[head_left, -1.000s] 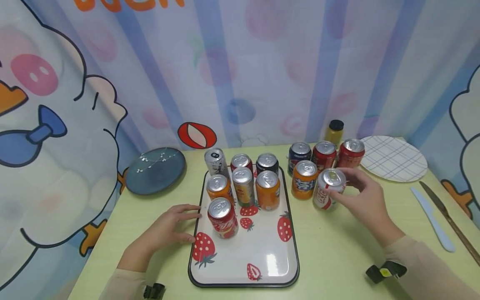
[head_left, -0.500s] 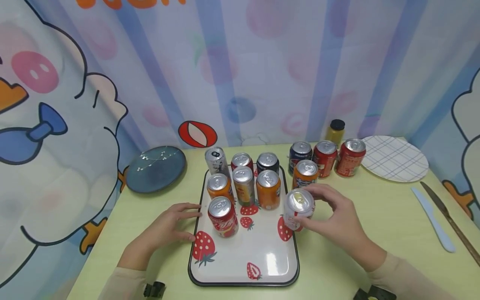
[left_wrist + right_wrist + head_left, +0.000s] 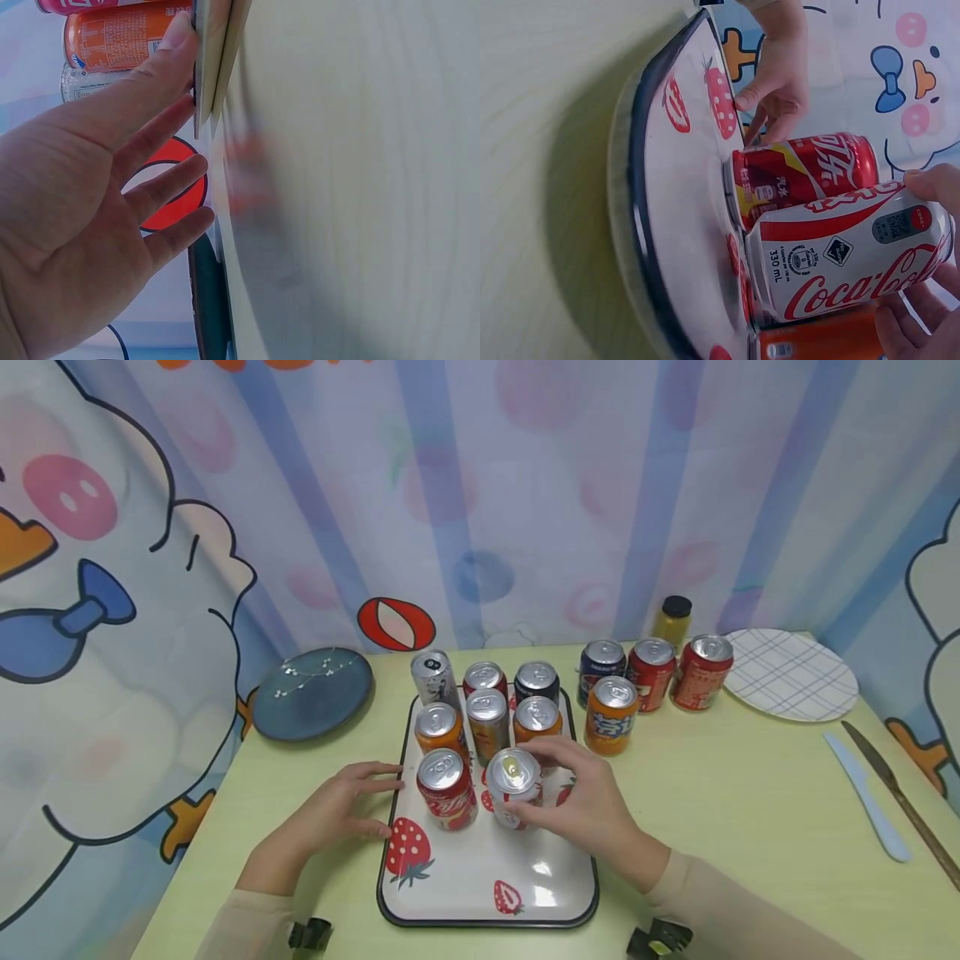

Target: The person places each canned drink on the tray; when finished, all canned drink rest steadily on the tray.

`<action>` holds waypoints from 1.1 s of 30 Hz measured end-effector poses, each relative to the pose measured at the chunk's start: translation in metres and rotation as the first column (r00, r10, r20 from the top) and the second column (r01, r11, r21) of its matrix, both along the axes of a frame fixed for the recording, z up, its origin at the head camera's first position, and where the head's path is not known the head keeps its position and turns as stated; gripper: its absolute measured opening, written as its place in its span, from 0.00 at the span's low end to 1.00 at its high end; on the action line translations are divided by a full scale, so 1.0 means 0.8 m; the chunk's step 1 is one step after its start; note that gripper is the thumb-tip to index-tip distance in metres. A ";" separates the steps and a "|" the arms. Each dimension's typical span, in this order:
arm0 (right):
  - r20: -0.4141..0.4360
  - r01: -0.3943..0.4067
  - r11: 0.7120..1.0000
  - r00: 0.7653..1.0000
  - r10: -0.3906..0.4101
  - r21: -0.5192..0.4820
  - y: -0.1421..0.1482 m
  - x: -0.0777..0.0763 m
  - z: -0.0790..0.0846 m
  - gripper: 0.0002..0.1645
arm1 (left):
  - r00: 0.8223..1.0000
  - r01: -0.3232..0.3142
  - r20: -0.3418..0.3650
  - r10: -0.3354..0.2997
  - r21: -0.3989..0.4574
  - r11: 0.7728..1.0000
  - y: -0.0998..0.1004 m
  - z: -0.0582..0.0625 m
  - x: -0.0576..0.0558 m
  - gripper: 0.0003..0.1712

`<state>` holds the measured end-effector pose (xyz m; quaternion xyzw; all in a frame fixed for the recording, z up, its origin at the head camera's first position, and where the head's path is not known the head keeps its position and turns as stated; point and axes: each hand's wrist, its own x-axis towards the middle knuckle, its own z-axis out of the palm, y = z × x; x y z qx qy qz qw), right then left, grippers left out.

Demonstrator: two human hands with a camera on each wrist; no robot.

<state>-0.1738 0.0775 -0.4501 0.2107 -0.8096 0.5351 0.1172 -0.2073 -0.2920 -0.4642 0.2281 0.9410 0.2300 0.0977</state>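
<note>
My right hand (image 3: 588,797) grips a white Coca-Cola can (image 3: 847,251) between thumb and fingers, upright over the middle of the strawberry-patterned tray (image 3: 487,893). To its left stands a red cola can (image 3: 447,797); behind are an orange can (image 3: 438,727), a gold-toned can (image 3: 489,731) and another orange can (image 3: 536,714). At the tray's back are a slim silver can (image 3: 433,681), a red can (image 3: 483,677) and a dark can (image 3: 537,678). My left hand (image 3: 330,814) has its fingers spread, tips at the tray's left edge.
Right of the tray stand an orange can (image 3: 611,722), a dark blue can (image 3: 600,677) and two red cans (image 3: 701,681). Behind them is a black-capped yellow bottle (image 3: 672,620). A checked plate (image 3: 791,677), blue knife (image 3: 866,797), brown-handled knife (image 3: 907,810) and dark plate (image 3: 313,693) lie around.
My right hand has carried the white Coca-Cola can left, from beside the orange can on the table to over the tray. The left hand has stayed at the tray's edge.
</note>
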 end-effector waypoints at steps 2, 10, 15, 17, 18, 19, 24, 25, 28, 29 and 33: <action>-0.014 -0.004 1.000 1.000 0.004 0.002 -0.009 -0.003 -0.003 0.38 | 1.000 0.003 0.001 -0.003 0.005 1.000 0.000 -0.001 0.000 0.38; -0.015 0.011 1.000 1.000 -0.011 0.011 -0.023 -0.011 -0.013 0.37 | 1.000 0.002 0.003 -0.002 0.006 1.000 0.000 -0.003 -0.003 0.38; 0.014 0.012 0.999 1.000 -0.013 0.046 -0.023 -0.012 -0.011 0.38 | 1.000 0.005 -0.006 -0.005 0.001 1.000 0.000 -0.002 -0.002 0.38; 0.031 0.002 0.998 1.000 -0.004 0.067 -0.022 -0.012 -0.008 0.38 | 1.000 0.004 -0.008 -0.004 0.002 1.000 0.000 -0.002 -0.001 0.38; 0.040 -0.005 0.997 0.999 0.002 0.074 -0.020 -0.012 -0.006 0.38 | 1.000 0.003 -0.009 -0.003 0.004 1.000 0.000 -0.002 -0.001 0.38; 0.046 -0.013 0.997 0.999 0.009 0.076 -0.017 -0.011 -0.005 0.38 | 1.000 0.001 -0.005 -0.001 0.006 1.000 0.000 -0.002 -0.001 0.38; 0.016 -0.016 0.997 1.000 0.014 0.077 0.006 -0.007 0.003 0.36 | 1.000 -0.003 0.003 0.003 0.008 1.000 0.000 -0.003 0.000 0.38; -0.005 -0.010 0.997 1.000 0.010 0.076 0.012 -0.008 0.004 0.35 | 1.000 -0.005 0.004 0.005 0.006 1.000 0.000 -0.004 0.000 0.38; -0.066 0.031 0.995 0.998 -0.025 0.093 0.032 -0.011 0.008 0.33 | 1.000 -0.006 -0.001 0.006 0.001 1.000 -0.001 -0.004 -0.001 0.38; -0.081 0.050 0.994 0.996 -0.042 0.098 0.040 -0.013 0.010 0.32 | 1.000 -0.008 0.000 0.008 0.001 1.000 -0.001 -0.004 -0.001 0.38; -0.151 0.153 0.982 0.979 -0.136 0.110 0.069 -0.024 0.013 0.31 | 1.000 -0.011 0.008 0.011 0.001 1.000 -0.001 -0.003 -0.001 0.38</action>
